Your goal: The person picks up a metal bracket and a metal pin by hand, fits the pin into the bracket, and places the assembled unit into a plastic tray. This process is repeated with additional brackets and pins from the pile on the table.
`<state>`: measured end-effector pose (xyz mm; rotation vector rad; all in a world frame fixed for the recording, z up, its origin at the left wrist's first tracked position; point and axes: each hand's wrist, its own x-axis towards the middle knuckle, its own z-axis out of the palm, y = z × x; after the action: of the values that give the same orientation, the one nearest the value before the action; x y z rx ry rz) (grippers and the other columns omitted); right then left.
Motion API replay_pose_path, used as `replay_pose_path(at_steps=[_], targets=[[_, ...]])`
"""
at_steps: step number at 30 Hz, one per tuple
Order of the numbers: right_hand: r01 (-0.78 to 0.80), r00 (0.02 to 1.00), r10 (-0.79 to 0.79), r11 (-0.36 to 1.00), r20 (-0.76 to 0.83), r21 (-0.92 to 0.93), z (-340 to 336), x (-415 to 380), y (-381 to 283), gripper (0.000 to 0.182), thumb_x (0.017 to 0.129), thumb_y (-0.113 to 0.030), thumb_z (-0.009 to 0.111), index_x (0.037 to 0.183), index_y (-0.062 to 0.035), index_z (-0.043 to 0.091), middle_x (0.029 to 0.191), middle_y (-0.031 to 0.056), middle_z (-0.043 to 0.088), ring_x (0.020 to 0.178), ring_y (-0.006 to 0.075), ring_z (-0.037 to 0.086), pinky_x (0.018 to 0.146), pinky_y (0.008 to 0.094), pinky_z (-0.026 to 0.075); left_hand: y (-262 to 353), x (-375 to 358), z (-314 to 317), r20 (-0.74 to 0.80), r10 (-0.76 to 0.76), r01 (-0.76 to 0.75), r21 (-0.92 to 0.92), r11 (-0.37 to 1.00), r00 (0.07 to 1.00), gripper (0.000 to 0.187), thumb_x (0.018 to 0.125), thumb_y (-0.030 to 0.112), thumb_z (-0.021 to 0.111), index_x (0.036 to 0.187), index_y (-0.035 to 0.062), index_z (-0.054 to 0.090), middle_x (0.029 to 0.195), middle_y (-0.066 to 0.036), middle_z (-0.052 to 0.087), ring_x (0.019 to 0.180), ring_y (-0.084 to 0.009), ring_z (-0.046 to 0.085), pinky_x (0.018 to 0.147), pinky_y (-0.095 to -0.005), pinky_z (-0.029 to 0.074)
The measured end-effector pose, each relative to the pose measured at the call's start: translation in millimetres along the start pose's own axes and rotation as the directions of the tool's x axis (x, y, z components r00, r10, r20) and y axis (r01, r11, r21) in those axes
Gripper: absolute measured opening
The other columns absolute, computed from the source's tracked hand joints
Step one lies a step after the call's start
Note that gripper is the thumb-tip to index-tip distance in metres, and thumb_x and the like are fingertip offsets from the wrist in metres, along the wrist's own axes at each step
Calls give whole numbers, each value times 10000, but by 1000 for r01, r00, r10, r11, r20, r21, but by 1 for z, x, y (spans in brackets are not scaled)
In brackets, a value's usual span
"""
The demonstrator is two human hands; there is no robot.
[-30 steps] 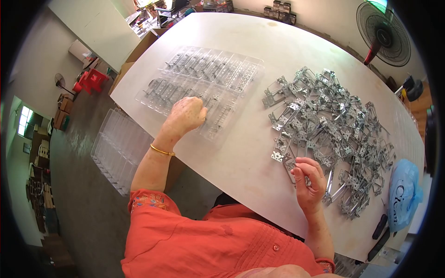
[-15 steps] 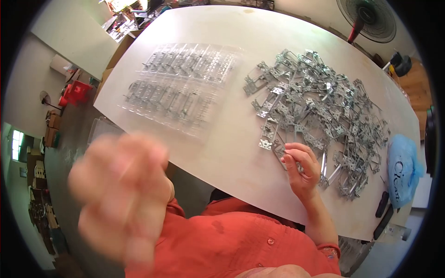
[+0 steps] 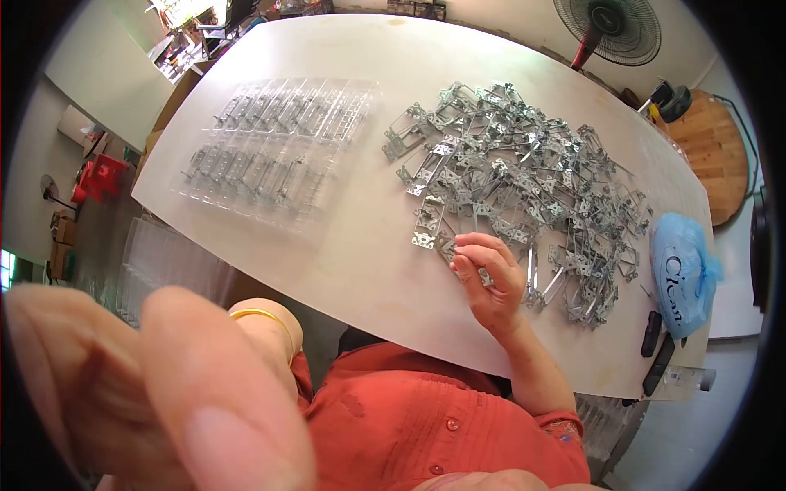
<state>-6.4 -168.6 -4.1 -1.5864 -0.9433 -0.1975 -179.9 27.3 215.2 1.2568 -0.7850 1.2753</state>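
My left hand (image 3: pixel 155 393) is raised very close to the camera, large at the lower left. Its fingers are curled and apart, with nothing seen between them. My right hand (image 3: pixel 494 282) rests at the near edge of a heap of metal brackets (image 3: pixel 532 176), its thumb and index finger almost together by a bracket; whether they grip it is too small to tell. Left of the heap lie two clear plastic trays (image 3: pixel 340 114) (image 3: pixel 307 192), one behind the other, with metal parts in their slots.
A blue plastic bag (image 3: pixel 684 274) sits at the table's right end, near dark tools (image 3: pixel 657 364). A fan (image 3: pixel 610 29) stands beyond the far edge. More clear trays (image 3: pixel 168 266) are below the white table's (image 3: pixel 360 278) left edge. Red stools (image 3: pixel 102 176) stand on the floor.
My left hand has come nearer the camera and lower left, its fingers now more spread. The whole view has shifted, so the table appears further left. My right hand keeps its place by the heap.
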Motion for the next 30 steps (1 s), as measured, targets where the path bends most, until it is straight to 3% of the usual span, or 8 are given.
replay_pose_path(at_steps=[10, 15, 17, 20, 22, 25, 27, 30], targets=[[3, 1000, -3, 1000, -3, 9, 4, -2, -2, 107, 906, 26, 746, 1002, -12, 718, 1116, 112, 705, 721, 95, 632, 627, 237, 524, 14, 3, 9, -181, 160, -159, 18, 987, 970, 522, 530, 263, 830, 1047, 245, 763, 1183, -5, 502, 1077, -208, 418, 907, -381, 361], [20, 1000, -21, 1000, -16, -14, 1, 1, -2, 109, 906, 21, 750, 1003, -16, 717, 1107, 110, 705, 723, 104, 630, 626, 241, 522, 15, 15, -14, 345, -514, 618, -385, 685, 785, 92, 924, 191, 720, 965, 227, 795, 1234, 128, 667, 1153, -358, 571, 748, -400, 373], [29, 999, -30, 999, -42, -29, -1, 5, -3, 110, 906, 17, 752, 1005, -18, 718, 1091, 103, 703, 727, 108, 630, 625, 244, 522, 6, 8, -41, 481, -357, 523, -272, 808, 801, 198, 949, 235, 683, 1131, 193, 749, 1346, -33, 586, 1239, -370, 498, 1032, -360, 436], [-3, 987, -12, 996, -162, -94, -14, 12, -2, 116, 917, -13, 758, 1027, -32, 728, 966, 67, 672, 751, 122, 607, 651, 241, 509, -27, -27, -8, -166, -176, 162, -94, 982, 970, 127, 827, 136, 713, 900, 56, 648, 922, -48, 535, 928, -183, 468, 819, -339, 400], [-57, 983, 42, 995, -177, -83, -23, 19, -7, 120, 920, -17, 760, 1034, -29, 724, 962, 66, 669, 752, 120, 598, 658, 238, 504, -56, -31, -9, 67, -641, 629, -295, 719, 764, 129, 951, 128, 626, 880, 61, 542, 801, -33, 486, 762, -165, 474, 687, -335, 422], [-115, 980, 103, 991, -170, -63, -32, 15, -18, 162, 918, -50, 750, 1074, -26, 714, 925, 53, 671, 730, 131, 601, 648, 246, 498, -117, -84, -5, 174, -639, 649, 3, 761, 749, 284, 1083, 304, 546, 940, 76, 456, 723, -13, 434, 591, -110, 408, 524, -280, 368], [272, 871, -55, 882, 489, -384, -39, 11, -29, 147, 891, -81, 709, 1027, -27, 699, 883, 29, 675, 703, 158, 631, 623, 276, 502, -147, -114, -13, 216, -666, 632, 210, 746, 714, 301, 1108, 307, 496, 938, 60, 470, 738, -6, 436, 593, -97, 381, 546, -264, 339], [459, 753, -304, 878, 584, -135, -16, -22, -21, 129, 879, -131, 616, 975, -46, 631, 764, 10, 603, 673, 186, 650, 584, 316, 512, -175, -144, -22, 218, -751, 723, 204, 660, 623, 319, 1122, 269, 468, 877, 65, 465, 710, 4, 413, 584, -85, 356, 540, -253, 319]])
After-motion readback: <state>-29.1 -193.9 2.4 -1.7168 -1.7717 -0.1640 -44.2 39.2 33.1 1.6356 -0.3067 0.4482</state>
